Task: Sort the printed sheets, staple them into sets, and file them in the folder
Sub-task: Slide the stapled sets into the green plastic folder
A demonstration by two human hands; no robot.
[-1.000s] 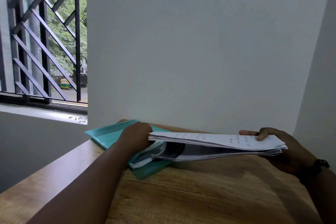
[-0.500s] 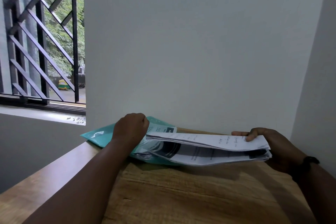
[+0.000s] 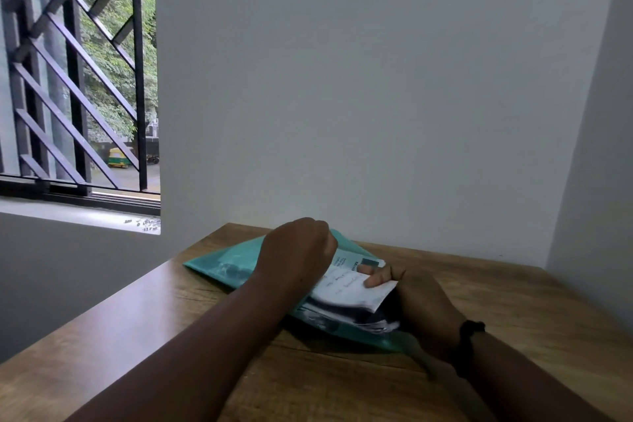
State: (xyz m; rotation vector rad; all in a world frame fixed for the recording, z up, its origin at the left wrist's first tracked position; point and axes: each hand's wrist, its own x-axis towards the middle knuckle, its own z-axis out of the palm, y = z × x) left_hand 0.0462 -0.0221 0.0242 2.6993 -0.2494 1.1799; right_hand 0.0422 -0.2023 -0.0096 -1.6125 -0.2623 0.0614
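- The left hand (image 3: 296, 252) is curled around the teal folder (image 3: 236, 259) flap.
- The printed sheets (image 3: 349, 288) are pinched by the right hand (image 3: 416, 301) fingers (image 3: 378, 281), half inside the folder.
- The folder is laid at 6 o'clock on the wooden surface (image 3: 513, 305).

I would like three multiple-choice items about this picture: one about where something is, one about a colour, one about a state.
1. Where does the folder lie?
A. on the wooden table
B. on the window sill
C. on the floor

2. Which colour is the folder?
A. red
B. teal
C. yellow

3. What is the right hand doing?
A. hanging idle
B. pressing flat on bare wood
C. holding the printed sheets

Key: 1 A, the folder rests on the table by the wall. 2 B, its plastic cover is teal. 3 C, the thumb lies on top of the printed sheets, which sit partly inside the folder, while the left hand holds the folder's cover up.
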